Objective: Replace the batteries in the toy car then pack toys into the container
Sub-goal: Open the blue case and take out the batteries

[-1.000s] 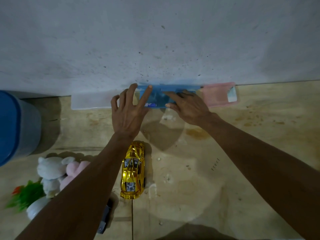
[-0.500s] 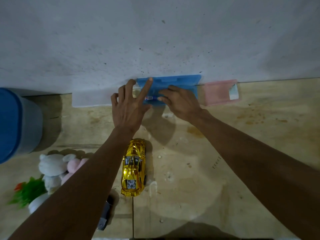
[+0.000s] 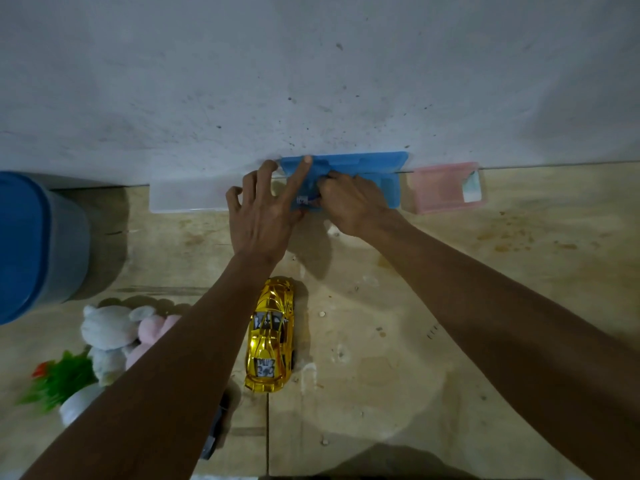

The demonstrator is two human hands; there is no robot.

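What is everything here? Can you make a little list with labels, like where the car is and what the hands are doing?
surface: worn wooden tabletop against a grey wall
toy car: gold car upright, nose toward the wall
blue case: blue case at the wall, lid open
left hand: left hand fingers spread, forefinger on the case
right hand: right hand curled at the case; whether it holds anything cannot be told
other boxes: clear box and pink box either side of it
soft toys: plush toys beside a green plant toy
big container: blue bin, far left
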